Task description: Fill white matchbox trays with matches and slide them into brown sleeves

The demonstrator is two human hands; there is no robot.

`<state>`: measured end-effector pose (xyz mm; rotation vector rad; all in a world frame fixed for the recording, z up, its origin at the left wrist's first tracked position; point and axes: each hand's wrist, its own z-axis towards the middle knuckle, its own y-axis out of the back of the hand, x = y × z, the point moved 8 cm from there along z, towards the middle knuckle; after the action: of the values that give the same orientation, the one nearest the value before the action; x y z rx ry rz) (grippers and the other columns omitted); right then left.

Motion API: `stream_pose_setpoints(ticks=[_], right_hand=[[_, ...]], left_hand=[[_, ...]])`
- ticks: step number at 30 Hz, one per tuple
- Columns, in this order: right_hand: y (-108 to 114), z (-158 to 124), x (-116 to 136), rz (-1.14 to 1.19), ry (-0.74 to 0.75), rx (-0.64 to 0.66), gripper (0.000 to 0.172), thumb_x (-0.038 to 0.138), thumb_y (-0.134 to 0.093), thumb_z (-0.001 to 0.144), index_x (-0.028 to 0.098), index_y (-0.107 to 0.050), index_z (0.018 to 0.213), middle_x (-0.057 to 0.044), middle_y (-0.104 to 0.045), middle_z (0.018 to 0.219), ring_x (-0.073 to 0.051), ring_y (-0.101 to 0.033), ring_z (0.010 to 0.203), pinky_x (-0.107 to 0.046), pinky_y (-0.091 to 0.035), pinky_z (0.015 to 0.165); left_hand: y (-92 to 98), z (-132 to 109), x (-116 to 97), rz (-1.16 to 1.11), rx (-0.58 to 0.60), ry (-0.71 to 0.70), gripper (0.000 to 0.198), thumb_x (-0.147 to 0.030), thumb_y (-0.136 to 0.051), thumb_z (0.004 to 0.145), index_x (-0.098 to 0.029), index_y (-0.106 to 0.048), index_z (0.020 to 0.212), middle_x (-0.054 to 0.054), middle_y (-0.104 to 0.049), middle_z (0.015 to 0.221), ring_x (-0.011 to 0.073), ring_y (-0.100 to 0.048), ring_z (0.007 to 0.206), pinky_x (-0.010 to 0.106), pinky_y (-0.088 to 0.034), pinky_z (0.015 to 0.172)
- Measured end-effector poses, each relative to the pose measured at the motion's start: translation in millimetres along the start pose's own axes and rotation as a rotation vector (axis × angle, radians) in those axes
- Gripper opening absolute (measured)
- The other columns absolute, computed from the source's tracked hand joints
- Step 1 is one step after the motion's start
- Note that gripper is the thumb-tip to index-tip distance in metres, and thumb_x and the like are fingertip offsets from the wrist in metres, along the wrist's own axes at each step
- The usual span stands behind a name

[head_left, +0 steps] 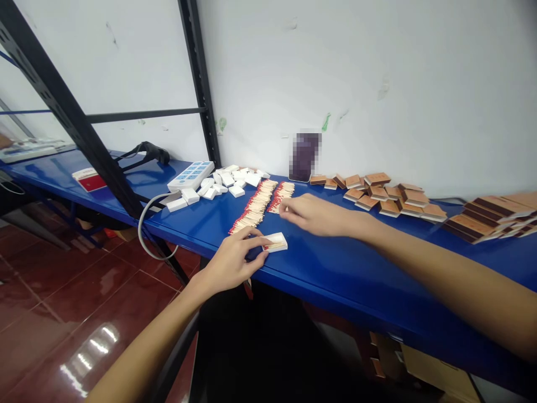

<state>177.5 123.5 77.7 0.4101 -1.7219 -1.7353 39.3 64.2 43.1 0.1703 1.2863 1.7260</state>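
Note:
A small white matchbox tray (282,244) with some matches in it lies near the table's front edge. My left hand (237,256) grips its left end, with a finger reaching inside and the thumb at the near side. My right hand (312,215) is just beyond the tray, its fingers curled into a pinch beside the smaller row of red-tipped matches (282,195). What is between those fingertips is hidden. A longer row of matches (257,207) stretches away from my left hand.
White empty trays (229,179) are heaped at the back left beside a white power strip (192,176). Brown matchbox sleeves (377,193) lie at the right, with stacked ones (489,218) farther over. A pixelated phone-like object (305,155) leans on the wall. A black shelf post (75,112) rises left.

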Motion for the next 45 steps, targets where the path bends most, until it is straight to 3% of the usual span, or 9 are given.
stream_pose_setpoints(ticks=[3,8,16,25,30,35,39,45], right_hand=[[-1,7,-27,-0.089,-0.098,-0.122,0.014,0.023,-0.046,0.096,0.016,-0.059,0.097,-0.009,-0.066,0.09,-0.019,-0.056,0.078,-0.03,-0.035,0.067],[-23,14,-39,-0.131,-0.124,-0.136,0.017,0.025,-0.046,0.098,0.018,-0.06,0.094,-0.009,-0.069,0.099,-0.021,-0.06,0.087,-0.029,-0.036,0.068],[-30,15,-39,-0.182,-0.197,-0.075,0.022,0.027,-0.038,0.1,0.018,-0.057,0.095,-0.012,-0.069,0.1,-0.021,-0.062,0.085,-0.029,-0.035,0.064],[-25,6,-34,-0.229,-0.194,0.093,0.019,0.029,-0.044,0.097,0.02,-0.059,0.091,-0.01,-0.069,0.089,-0.023,-0.062,0.081,-0.029,-0.033,0.06],[-22,7,-24,-0.225,-0.114,0.047,0.021,0.03,-0.038,0.099,0.019,-0.056,0.095,-0.01,-0.068,0.092,-0.022,-0.06,0.079,-0.029,-0.033,0.06],[-23,6,-19,-0.169,-0.017,0.091,0.021,0.031,-0.04,0.099,0.02,-0.057,0.094,-0.008,-0.067,0.094,-0.021,-0.059,0.082,-0.029,-0.034,0.064],[-23,7,-16,-0.08,0.004,0.07,0.017,0.033,-0.045,0.098,0.02,-0.056,0.1,-0.008,-0.067,0.095,-0.021,-0.058,0.084,-0.029,-0.035,0.066],[-31,7,-16,-0.069,-0.029,0.141,0.019,0.028,-0.038,0.099,0.019,-0.055,0.095,-0.009,-0.065,0.092,-0.02,-0.056,0.079,-0.03,-0.037,0.065]], left_hand=[[-0.4,0,-1,0.003,-0.007,-0.015,0.025,-0.025,-0.054,0.096,-0.021,-0.071,0.113,0.007,-0.062,0.115,0.0195,-0.063,0.102,0.032,-0.048,0.091],[2.0,0,-1,-0.031,-0.045,-0.007,0.027,-0.023,-0.057,0.093,-0.02,-0.067,0.118,0.007,-0.065,0.117,0.0186,-0.064,0.1,0.03,-0.051,0.089],[2.8,0,-1,-0.019,-0.058,-0.001,0.027,-0.024,-0.059,0.092,-0.02,-0.067,0.117,0.006,-0.066,0.115,0.016,-0.065,0.086,0.028,-0.053,0.081],[2.8,0,1,-0.027,-0.056,0.001,0.026,-0.025,-0.058,0.092,-0.021,-0.067,0.116,0.006,-0.067,0.113,0.0147,-0.063,0.08,0.027,-0.053,0.076],[2.8,1,-1,-0.034,-0.06,0.001,0.025,-0.025,-0.059,0.091,-0.02,-0.067,0.115,0.006,-0.067,0.112,0.013,-0.061,0.074,0.025,-0.051,0.069],[2.6,0,0,-0.05,-0.059,0.015,0.025,-0.025,-0.06,0.091,-0.02,-0.067,0.115,0.005,-0.067,0.11,0.0106,-0.057,0.067,0.024,-0.048,0.065],[1.9,0,2,-0.046,-0.051,0.022,0.027,-0.026,-0.059,0.092,-0.021,-0.066,0.117,0.005,-0.066,0.111,0.0114,-0.057,0.07,0.025,-0.048,0.067],[2.2,0,3,-0.032,-0.049,0.018,0.027,-0.028,-0.059,0.093,-0.021,-0.065,0.118,0.005,-0.067,0.106,0.0131,-0.057,0.072,0.026,-0.047,0.069]])
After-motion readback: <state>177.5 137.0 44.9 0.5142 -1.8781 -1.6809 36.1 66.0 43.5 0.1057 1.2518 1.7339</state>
